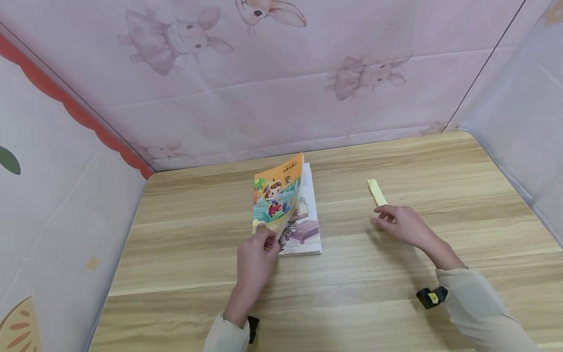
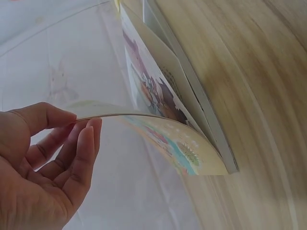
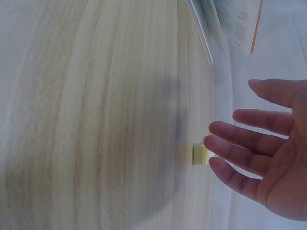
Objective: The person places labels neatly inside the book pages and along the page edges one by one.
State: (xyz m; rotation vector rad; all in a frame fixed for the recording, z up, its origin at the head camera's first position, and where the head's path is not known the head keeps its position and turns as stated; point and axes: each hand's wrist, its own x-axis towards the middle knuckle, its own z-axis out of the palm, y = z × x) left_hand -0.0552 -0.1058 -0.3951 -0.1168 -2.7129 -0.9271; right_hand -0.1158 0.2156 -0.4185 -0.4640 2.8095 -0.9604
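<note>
A children's book (image 1: pixel 269 203) with an orange illustrated cover lies on the wooden table, its front partly lifted and bent leftward. My left hand (image 1: pixel 255 261) pinches the lower corner of the raised cover between thumb and fingers; the left wrist view shows the cover (image 2: pixel 192 151) curving away from the fingertips. Beneath it, an illustrated page (image 1: pixel 310 222) is exposed. To the right of the book, a narrow pale yellow strip (image 1: pixel 376 192) lies on the table. Just over its near end hovers my right hand (image 1: pixel 406 226), fingers spread and holding nothing in the right wrist view.
The light wooden table (image 1: pixel 189 274) meets a pink rabbit-print wall covering (image 1: pixel 272 112) along its back edge. White side panels (image 1: pixel 57 161) stand at left and right. Dark wrist-worn devices (image 1: pixel 432 297) sit at both sleeves.
</note>
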